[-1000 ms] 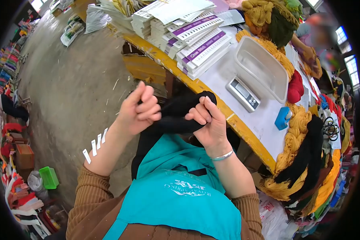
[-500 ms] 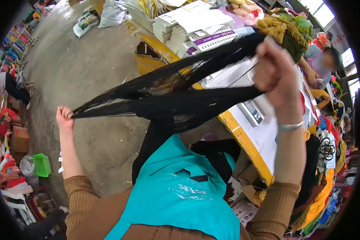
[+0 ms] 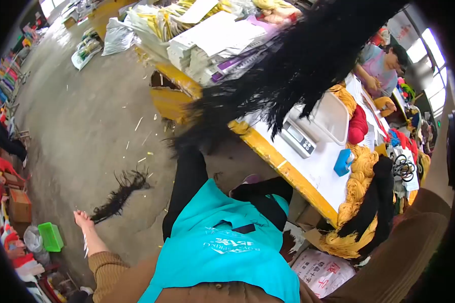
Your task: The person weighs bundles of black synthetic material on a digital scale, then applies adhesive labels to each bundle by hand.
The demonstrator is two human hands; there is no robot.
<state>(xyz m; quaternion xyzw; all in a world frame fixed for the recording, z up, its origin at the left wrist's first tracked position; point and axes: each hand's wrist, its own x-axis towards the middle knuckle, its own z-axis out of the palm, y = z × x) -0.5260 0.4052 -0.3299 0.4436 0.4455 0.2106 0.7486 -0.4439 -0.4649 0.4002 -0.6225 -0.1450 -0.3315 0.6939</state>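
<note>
My left hand (image 3: 84, 219) is closed at the lower left, gripping one end of a small tuft of black thread (image 3: 120, 194) that trails over the floor. A large bundle of black yarn (image 3: 308, 55) hangs across the upper right, above the table, its loose frayed ends spreading toward the middle. My right hand is out of sight; only the raised brown sleeve (image 3: 397, 257) shows at the lower right. The two pieces of black thread are apart.
The yellow-edged white table (image 3: 313, 174) holds a digital scale (image 3: 299, 139), a clear plastic bin (image 3: 331, 118), a blue object (image 3: 344, 162), paper stacks (image 3: 202, 38), orange yarn (image 3: 361, 177) and scissors (image 3: 403, 167). Another person (image 3: 381, 65) is at the far right. A green basket (image 3: 51, 237) stands lower left.
The black yarn stretched between both hands is now in two separate parts. My left hand moved down with the small tuft; the large bundle swung up and right, and my right hand left the view.
</note>
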